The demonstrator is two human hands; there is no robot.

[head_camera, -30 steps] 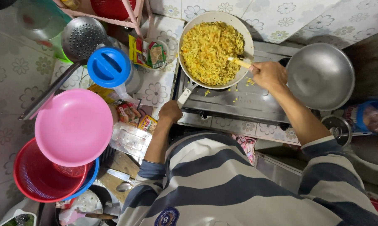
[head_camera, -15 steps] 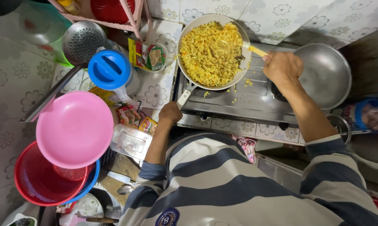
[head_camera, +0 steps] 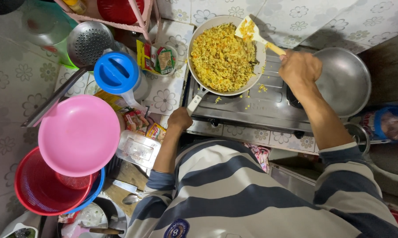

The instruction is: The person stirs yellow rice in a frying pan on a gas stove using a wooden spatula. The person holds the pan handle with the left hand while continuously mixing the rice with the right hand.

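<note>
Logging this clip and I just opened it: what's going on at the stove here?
A person in a striped shirt is cooking. The left hand grips the handle of a frying pan full of yellow fried noodles on the gas stove. The right hand holds a spatula lifted at the pan's far rim, with noodles on its blade. An empty metal wok sits on the other burner.

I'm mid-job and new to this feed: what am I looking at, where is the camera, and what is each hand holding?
There is no machine here: a person in a striped top works with bare hands. The single camera sits on their head and looks straight down. The left hand grips the handle of a frying pan full of yellow noodles on a steel stove. The right hand holds a wooden spatula, blade raised over the pan's far rim. An empty metal wok sits beside it. A pink bowl and blue lid lie left.
</note>
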